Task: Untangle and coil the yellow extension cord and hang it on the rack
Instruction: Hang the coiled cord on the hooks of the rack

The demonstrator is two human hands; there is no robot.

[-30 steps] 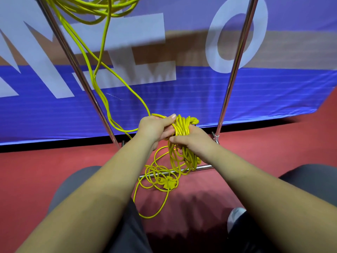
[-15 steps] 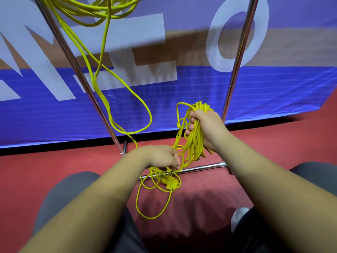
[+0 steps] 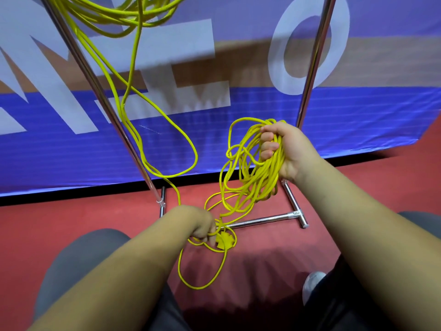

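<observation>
Head view, looking down past both forearms. Clenching the right hand fully round a fat, messy bunch of the yellow extension cord, holding it up just in front of the rack's right upright, letting loops dangle toward the base bar. Reaching the left hand down to the red floor, curling its fingers onto strands just beside the flat yellow socket end, which is lying there in a small nest of loops. Spotting more cord draped high up at the top edge of the view, trailing down beside the left upright and sagging in a slack loop ahead of the blue banner.

Judging the cord thin, light and floppy, springy enough to kink and snag on itself; not fragile, a touch slick by the look. Reckoning the socket end the best place to take hold, feeding loops free from there and gripping the bunch loosely enough to let strands slide. Watching the base bar and its T-joint right under the hanging loops, ready to catch them. Minding the uprights on either side, plus a knee and a shoe crowding the floor below.
</observation>
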